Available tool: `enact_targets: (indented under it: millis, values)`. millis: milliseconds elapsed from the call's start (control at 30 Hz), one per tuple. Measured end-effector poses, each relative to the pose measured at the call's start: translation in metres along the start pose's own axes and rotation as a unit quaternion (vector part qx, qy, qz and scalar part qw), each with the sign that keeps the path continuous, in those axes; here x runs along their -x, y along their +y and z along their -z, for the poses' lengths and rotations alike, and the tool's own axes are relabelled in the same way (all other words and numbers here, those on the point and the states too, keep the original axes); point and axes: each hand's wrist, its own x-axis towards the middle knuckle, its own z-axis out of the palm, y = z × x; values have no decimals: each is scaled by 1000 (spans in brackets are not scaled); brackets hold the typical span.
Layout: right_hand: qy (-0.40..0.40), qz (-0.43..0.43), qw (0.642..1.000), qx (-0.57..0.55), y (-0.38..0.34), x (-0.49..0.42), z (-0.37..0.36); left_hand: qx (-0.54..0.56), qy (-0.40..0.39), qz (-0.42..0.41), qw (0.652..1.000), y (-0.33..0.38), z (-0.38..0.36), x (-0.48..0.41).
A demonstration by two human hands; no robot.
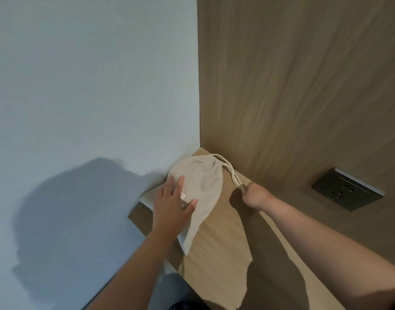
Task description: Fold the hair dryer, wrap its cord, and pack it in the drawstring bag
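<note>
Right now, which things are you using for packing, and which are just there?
Part of the job:
- drawstring bag, bulging and cinched
- drawstrings, pulled by the right hand
- left hand, pressing on the bag

Just there:
- wall socket
- wooden shelf
- white wall

A narrow wooden shelf (216,238) carries the cinched beige drawstring bag (201,182).
</note>
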Motion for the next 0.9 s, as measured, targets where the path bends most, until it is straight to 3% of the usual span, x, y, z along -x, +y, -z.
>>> enact_targets:
  millis: [100,133,200,233,267,433,533,600,667,767,900]
  values:
    - [-14,-1,984,-175,-2,-9,-15,11,2,5,1000,-7,-2,3]
    - [-38,-14,956,-290,-7,-9,-19,30,-8,18,999,-5,-5,3]
    - [-150,-60,847,-507,-21,-6,-26,82,-20,40,996,4,-12,2]
    - [-177,-75,807,-559,-28,-5,-28,101,-29,45,993,11,-14,2]
    - [-178,-76,794,-576,-33,-7,-31,110,-41,48,992,20,-16,2]
    - [17,-81,917,-391,-35,-14,-29,-3,-31,16,999,44,-18,-1]
    - [79,-44,954,-287,-30,-8,-27,-61,-29,-28,997,31,-16,-8]
    - [122,14,953,-278,-35,3,-34,-43,-43,-69,996,20,-12,-15]
    - [85,73,944,-309,-46,17,-44,-2,-60,-101,993,10,-8,-21]
    - [31,79,939,-334,-59,26,-55,65,-83,-132,986,-5,-8,-26]
    - [-11,80,958,-276,-43,36,-41,38,-58,-117,991,8,-1,-24]
